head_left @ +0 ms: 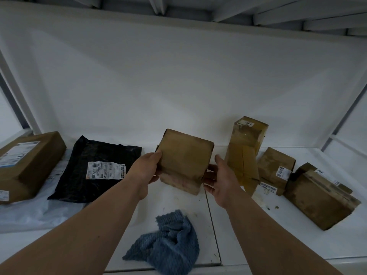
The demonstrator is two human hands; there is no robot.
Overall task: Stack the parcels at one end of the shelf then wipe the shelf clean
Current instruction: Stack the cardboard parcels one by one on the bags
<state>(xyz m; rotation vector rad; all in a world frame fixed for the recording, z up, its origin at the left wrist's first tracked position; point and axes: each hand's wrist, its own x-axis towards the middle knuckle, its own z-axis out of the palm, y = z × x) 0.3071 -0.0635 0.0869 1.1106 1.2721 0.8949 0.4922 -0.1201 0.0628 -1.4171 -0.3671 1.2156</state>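
Both hands point(148, 171) point(215, 181) clamped on opposite sides of stiff, seemingly light box point(184, 159), twelve o'clock from cloth point(168, 241); best held there.
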